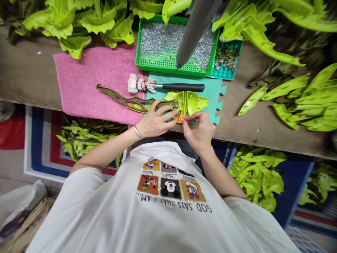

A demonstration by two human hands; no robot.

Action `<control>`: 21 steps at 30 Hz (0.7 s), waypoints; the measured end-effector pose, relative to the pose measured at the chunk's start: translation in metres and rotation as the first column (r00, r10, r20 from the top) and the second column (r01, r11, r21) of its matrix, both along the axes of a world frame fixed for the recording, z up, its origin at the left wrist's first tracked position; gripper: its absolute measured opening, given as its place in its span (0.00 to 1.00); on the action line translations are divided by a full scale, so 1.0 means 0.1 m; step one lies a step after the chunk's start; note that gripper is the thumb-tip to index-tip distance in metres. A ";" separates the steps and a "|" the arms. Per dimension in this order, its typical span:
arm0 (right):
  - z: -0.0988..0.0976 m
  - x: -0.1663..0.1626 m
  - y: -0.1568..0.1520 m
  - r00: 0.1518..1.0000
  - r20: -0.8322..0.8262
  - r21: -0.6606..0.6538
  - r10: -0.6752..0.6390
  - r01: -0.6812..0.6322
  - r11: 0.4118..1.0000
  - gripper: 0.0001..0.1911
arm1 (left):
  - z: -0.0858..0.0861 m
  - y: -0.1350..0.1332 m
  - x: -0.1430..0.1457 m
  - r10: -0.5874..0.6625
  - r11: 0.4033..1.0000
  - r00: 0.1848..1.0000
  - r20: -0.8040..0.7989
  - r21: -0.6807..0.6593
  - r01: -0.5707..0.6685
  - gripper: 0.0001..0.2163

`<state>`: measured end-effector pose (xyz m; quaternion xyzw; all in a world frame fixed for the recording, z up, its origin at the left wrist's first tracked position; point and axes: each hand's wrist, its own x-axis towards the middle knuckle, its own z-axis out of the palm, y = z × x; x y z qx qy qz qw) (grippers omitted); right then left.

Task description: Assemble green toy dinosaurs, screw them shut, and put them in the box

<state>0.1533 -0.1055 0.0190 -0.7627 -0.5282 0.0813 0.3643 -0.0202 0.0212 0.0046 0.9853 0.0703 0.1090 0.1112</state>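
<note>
From where I stand, the brown bench (229, 112) runs across in front of the worker, with a pink cloth (84, 77) spread left of its middle, reaching to the near edge. A green basket (171, 69) of small metal screws sits farther back, toward the far edge. A teal foam mat (214, 93) lies in front of it, close to the near edge. The long olive strip (113, 94) lies slantwise from cloth to mat, its right end meeting a yellow-green shell (196, 101) on the mat. Behind the strip, a black-handled tool (183, 87) with a wrapped head lies parallel to the near edge. The left hand (157, 121) rests over the strip and the shell's near side, fingers spread. At the bench's near edge, the right hand (200, 130) has thumb and forefinger pinched on a small red piece (187, 121), beside an orange-red glow near the left fingertips.
</note>
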 end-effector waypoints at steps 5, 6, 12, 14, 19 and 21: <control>0.14 -0.03 0.05 0.995 -0.052 -0.078 -0.089 0.084 0.993 0.11 | 0.02 -0.01 0.00 -0.005 0.999 1.000 0.006 0.039 0.004 0.14; 0.17 -0.03 0.06 0.992 -0.082 -0.105 -0.099 0.090 0.990 0.12 | 0.02 -0.01 0.00 -0.005 0.999 1.000 0.014 0.052 0.005 0.14; 0.28 0.06 0.21 0.969 -0.206 -0.311 -0.138 0.069 0.948 0.14 | -0.01 -0.02 0.02 0.012 1.000 0.999 0.047 0.011 -0.013 0.17; 0.27 0.09 0.22 0.959 -0.244 -0.359 -0.144 0.048 0.932 0.14 | -0.01 -0.03 0.03 0.027 1.000 0.999 0.038 -0.010 -0.027 0.17; 0.23 0.11 0.16 0.910 -0.377 -0.299 -0.171 0.055 0.952 0.12 | 0.01 -0.04 0.06 0.046 0.998 0.998 0.045 -0.042 -0.044 0.17; 0.22 0.10 0.14 0.894 -0.398 -0.293 -0.205 0.088 0.952 0.12 | 0.01 -0.04 0.06 0.046 0.997 0.999 0.023 -0.055 -0.045 0.17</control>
